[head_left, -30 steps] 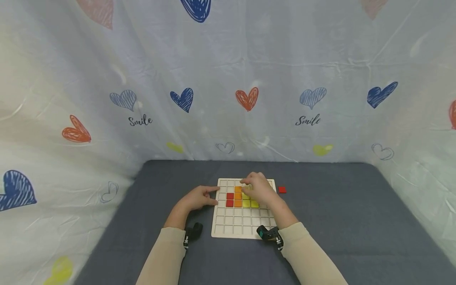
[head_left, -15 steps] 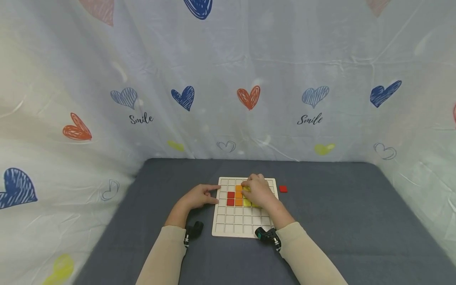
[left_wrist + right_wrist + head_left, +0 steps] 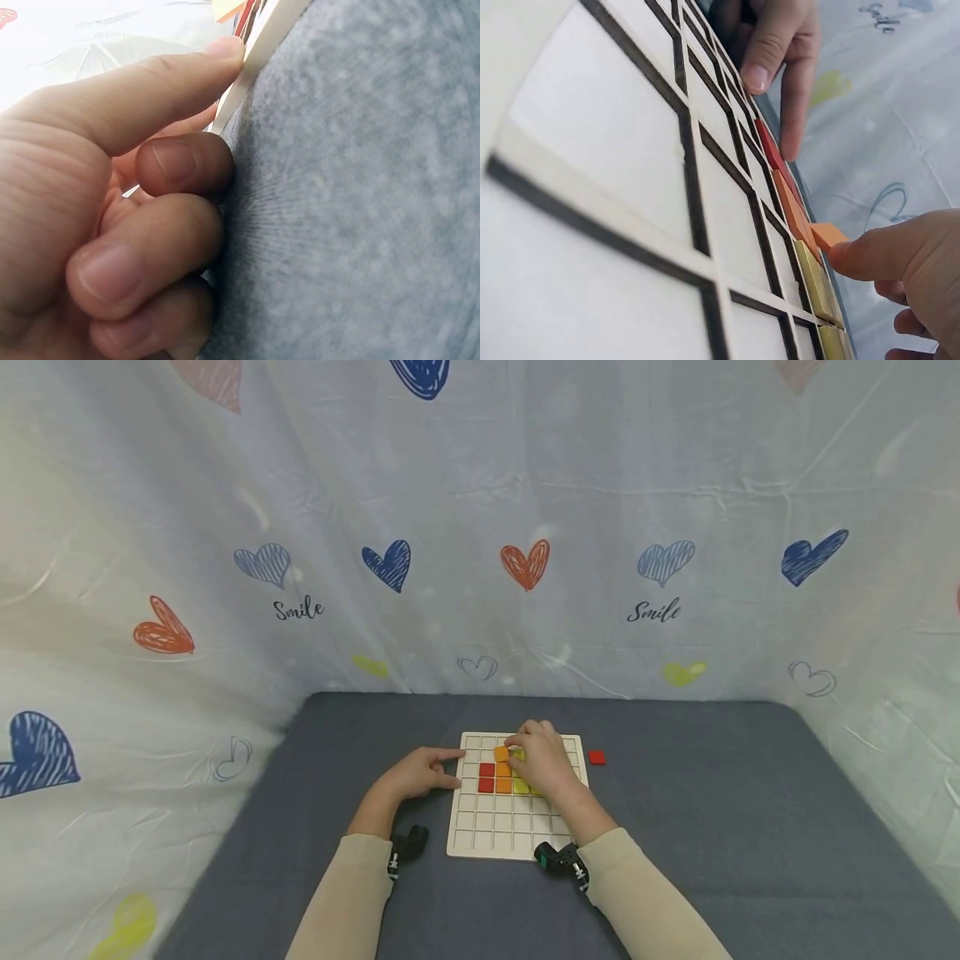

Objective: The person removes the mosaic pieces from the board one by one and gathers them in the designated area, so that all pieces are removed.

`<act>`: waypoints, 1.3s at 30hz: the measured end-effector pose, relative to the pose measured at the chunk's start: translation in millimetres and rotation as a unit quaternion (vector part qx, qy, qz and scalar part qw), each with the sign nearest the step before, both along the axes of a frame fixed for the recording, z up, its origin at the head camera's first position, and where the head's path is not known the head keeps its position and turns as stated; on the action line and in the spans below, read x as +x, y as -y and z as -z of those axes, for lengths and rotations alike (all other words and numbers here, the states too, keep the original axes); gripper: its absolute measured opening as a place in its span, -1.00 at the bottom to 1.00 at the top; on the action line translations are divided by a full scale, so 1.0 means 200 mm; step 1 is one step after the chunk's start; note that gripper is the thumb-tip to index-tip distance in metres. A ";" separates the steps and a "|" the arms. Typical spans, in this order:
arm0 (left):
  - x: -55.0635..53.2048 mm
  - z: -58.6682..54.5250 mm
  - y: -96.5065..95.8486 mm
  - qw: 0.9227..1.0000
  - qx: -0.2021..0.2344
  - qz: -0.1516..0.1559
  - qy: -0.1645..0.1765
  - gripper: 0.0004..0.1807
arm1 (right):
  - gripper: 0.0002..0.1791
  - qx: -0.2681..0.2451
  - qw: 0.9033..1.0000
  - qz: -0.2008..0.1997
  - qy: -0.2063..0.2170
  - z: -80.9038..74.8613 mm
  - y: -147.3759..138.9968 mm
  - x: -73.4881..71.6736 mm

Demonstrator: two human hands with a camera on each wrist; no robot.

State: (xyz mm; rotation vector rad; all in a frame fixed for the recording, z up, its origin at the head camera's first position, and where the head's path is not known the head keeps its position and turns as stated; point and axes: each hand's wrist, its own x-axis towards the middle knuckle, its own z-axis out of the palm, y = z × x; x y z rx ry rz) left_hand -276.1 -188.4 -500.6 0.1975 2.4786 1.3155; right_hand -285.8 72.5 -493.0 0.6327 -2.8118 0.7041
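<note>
A pale wooden grid board [image 3: 483, 842] lies on the grey cloth, with flat square tiles set in its cells. My right hand [image 3: 545, 763] is over its upper right part and pinches an orange tile [image 3: 501, 753] between thumb and index finger. In the right wrist view that tile [image 3: 827, 236] sticks up, tilted, above the orange row [image 3: 793, 206]. My left hand [image 3: 417, 773] is at the board's left edge. Its index finger and thumb reach straight to the rim, while the other fingers curl loosely in the left wrist view. Red tiles [image 3: 486, 777] and yellow tiles [image 3: 521, 786] flank the orange ones; my right hand partly hides the yellow.
One loose red tile [image 3: 597, 757] lies on the grey tablecloth [image 3: 712, 810] just right of the board. A white curtain [image 3: 450, 493] printed with hearts hangs behind and beside the table. A small black camera [image 3: 557, 857] on my right wrist overlaps the board's lower right corner.
The top orange tile, flat in its cell half a second ago, is now tilted up in my right hand's pinch. My right hand has shifted slightly left; my left hand stays put.
</note>
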 end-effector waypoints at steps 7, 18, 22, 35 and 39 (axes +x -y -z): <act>0.00 -0.01 0.00 1.000 0.000 0.006 0.002 -0.33 | -0.73 -0.005 1.000 -0.004 -0.014 -0.02 -0.02 -0.01; 0.01 -0.01 0.00 1.000 0.006 0.008 0.002 -0.32 | -0.72 -0.118 0.989 -0.020 0.081 -0.19 -0.11 0.02; 0.01 -0.01 0.00 1.000 0.007 0.008 0.001 -0.32 | -0.71 -0.127 0.987 -0.025 0.093 -0.23 -0.17 0.04; 0.01 0.00 0.00 1.000 -0.002 0.006 -0.008 -0.35 | -0.66 -0.138 0.987 -0.016 0.075 -0.34 -0.42 0.07; 0.00 0.00 0.00 1.000 -0.007 0.005 -0.007 -0.35 | -0.65 -0.148 0.986 0.000 0.083 -0.35 -0.48 0.07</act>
